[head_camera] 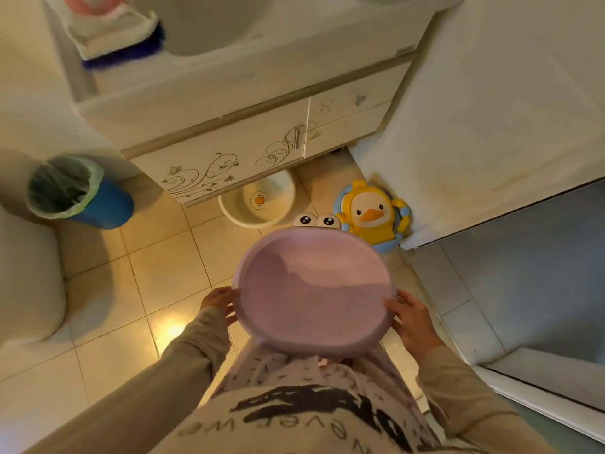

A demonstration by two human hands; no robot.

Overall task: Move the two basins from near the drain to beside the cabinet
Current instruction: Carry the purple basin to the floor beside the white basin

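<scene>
- Purple basin (316, 291) with two cartoon eyes on its far rim, held up over the tile floor (157, 257).
- Left hand (220, 303) grips its left rim, right hand (413, 317) its right rim — fingers curled round the edge.
- White basin (258, 199) with a duck print sits on the floor, partly under the cabinet (229, 152).
- Duck toy (370, 213) leans in the corner just right of it.
- Blue bin (78, 191) stands left of the cabinet.

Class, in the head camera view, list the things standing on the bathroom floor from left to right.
Blue waste bin → white basin half under the cabinet → yellow duck toy against the wall. The purple basin is held in the air, so it is left out.
</scene>
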